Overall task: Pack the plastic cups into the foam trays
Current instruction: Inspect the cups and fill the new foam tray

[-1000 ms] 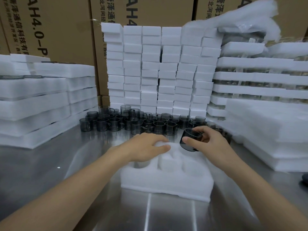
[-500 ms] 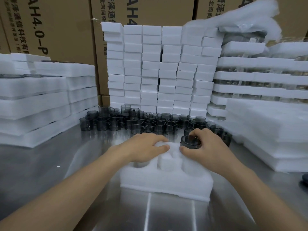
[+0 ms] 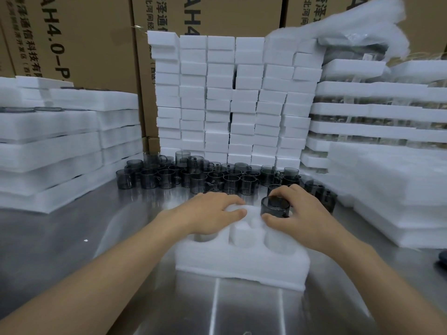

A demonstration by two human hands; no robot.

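Note:
A white foam tray (image 3: 242, 264) with round pockets lies on the steel table in front of me. My right hand (image 3: 302, 213) grips a smoky grey plastic cup (image 3: 274, 209) by its rim, the cup standing upright and part-way down in the tray's far right pocket. My left hand (image 3: 212, 211) rests flat on the tray's far left part, fingers straight, pressing the foam. Behind the tray stands a crowd of several more grey cups (image 3: 205, 175).
Stacks of white foam trays (image 3: 48, 146) rise on the left, a wall of foam blocks (image 3: 229, 97) at the back, and packed tray stacks (image 3: 387, 141) on the right. Cardboard boxes (image 3: 72, 39) stand behind. Bare steel table (image 3: 60, 250) lies near me.
My right hand brought the tilted cup down, turned it upright and set it into the tray's far right pocket. My left hand stayed on the foam.

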